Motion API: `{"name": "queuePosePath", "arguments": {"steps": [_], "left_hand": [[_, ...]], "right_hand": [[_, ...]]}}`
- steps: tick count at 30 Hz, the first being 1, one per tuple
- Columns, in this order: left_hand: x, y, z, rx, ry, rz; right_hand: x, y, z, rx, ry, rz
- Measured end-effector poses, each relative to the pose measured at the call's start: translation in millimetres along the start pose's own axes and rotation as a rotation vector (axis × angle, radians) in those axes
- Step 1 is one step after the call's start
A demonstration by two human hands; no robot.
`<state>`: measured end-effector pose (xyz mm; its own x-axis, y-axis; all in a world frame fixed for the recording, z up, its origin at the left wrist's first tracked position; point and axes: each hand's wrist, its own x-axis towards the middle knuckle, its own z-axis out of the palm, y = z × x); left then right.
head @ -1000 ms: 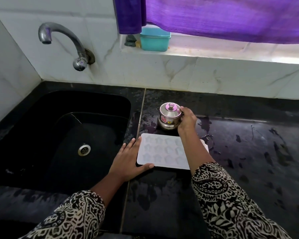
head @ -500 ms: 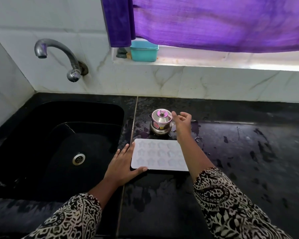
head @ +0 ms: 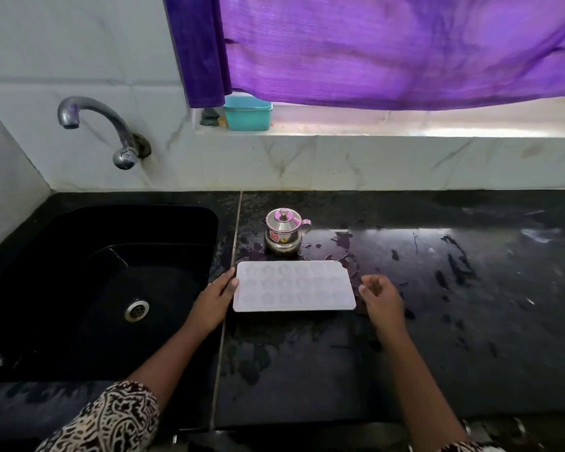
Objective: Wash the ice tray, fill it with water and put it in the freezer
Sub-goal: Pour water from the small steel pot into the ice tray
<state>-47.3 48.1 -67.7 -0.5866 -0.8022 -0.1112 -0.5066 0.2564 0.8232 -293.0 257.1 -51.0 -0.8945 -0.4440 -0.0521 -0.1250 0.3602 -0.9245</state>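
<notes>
Now my left hand (head: 214,296) touches the ice tray (head: 294,287), fingers straight; my right hand (head: 380,296) hovers beside, loosely curled, empty.

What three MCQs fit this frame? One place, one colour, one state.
1. Where is the steel pot relative to the ice tray?
A) just behind it on the counter
B) left of it
C) on top of it

2. What colour is the box on the window ledge?
A) red
B) teal
C) yellow

3. What is the right hand doing?
A) gripping the pot's lid
B) hovering beside the tray, holding nothing
C) pressing the tray's middle

Answers:
1 A: the pot stands just past the tray's far edge.
2 B: its walls are teal.
3 B: it hangs off the tray's right end, fingers loosely curled.
</notes>
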Motion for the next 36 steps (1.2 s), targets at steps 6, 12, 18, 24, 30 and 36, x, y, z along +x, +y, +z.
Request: {"name": "queuePosePath", "arguments": {"steps": [6, 12, 18, 24, 30, 36], "left_hand": [[17, 14, 7, -0.465, 0.197, -0.260], [17, 12, 15, -0.689, 0.263, -0.403], [21, 15, 3, -0.698, 0.172, -0.450], [24, 19, -1, -0.609, 0.064, -0.479], [23, 20, 3, -0.620, 0.068, -0.497], [20, 22, 12, -0.683, 0.155, -0.502]], "right_hand": [[8, 7, -1, -0.080, -0.018, 0.028], [14, 15, 14, -0.066, -0.014, 0.074], [16, 18, 20, 0.022, -0.032, 0.133], [18, 11, 21, 0.145, -0.066, 0.187], [19, 10, 23, 0.225, -0.069, 0.230], [17, 8, 26, 0.236, -0.044, 0.241]]}}
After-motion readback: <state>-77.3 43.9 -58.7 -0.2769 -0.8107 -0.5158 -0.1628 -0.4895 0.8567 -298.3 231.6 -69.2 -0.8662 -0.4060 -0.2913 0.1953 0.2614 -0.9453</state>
